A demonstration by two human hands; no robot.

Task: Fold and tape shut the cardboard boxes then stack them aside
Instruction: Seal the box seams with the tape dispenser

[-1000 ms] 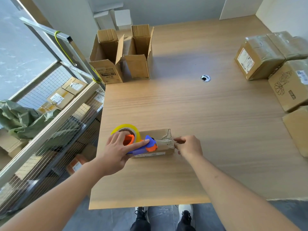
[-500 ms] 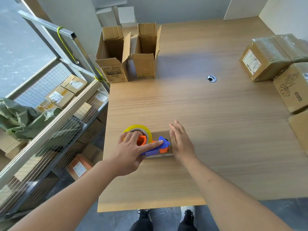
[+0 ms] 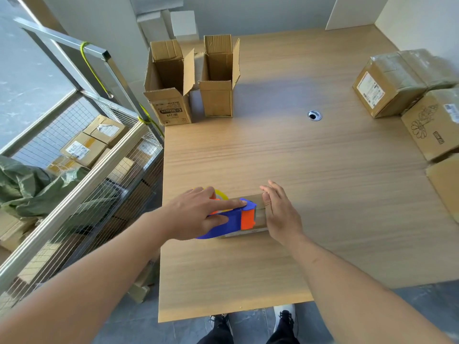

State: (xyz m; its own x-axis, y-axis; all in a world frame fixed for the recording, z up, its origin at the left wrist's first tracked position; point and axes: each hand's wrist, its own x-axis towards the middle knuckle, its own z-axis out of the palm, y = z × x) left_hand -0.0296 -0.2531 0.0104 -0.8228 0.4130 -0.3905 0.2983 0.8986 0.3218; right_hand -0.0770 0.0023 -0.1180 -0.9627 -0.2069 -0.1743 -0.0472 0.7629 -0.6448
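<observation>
A small flat cardboard box (image 3: 257, 198) lies near the table's front left. On top of it sits a blue and orange tape dispenser (image 3: 244, 218) with a yellow tape roll (image 3: 221, 194). My left hand (image 3: 198, 213) grips the dispenser, index finger stretched along its top. With straight fingers, my right hand (image 3: 280, 214) presses against the box's right end. Two open cardboard boxes (image 3: 171, 80) (image 3: 219, 75) stand upright at the far left of the table. Closed taped boxes (image 3: 387, 83) sit stacked at the right edge.
The wooden table (image 3: 310, 175) has a cable hole (image 3: 314, 115) in its middle. A wire-mesh metal rack (image 3: 82, 170) with more boxes and green fabric stands close on the left. My feet show below the table's front edge.
My right hand let go of the tape end and now lies flat against the box's right end. The dispenser has travelled right along the box top under my left hand.
</observation>
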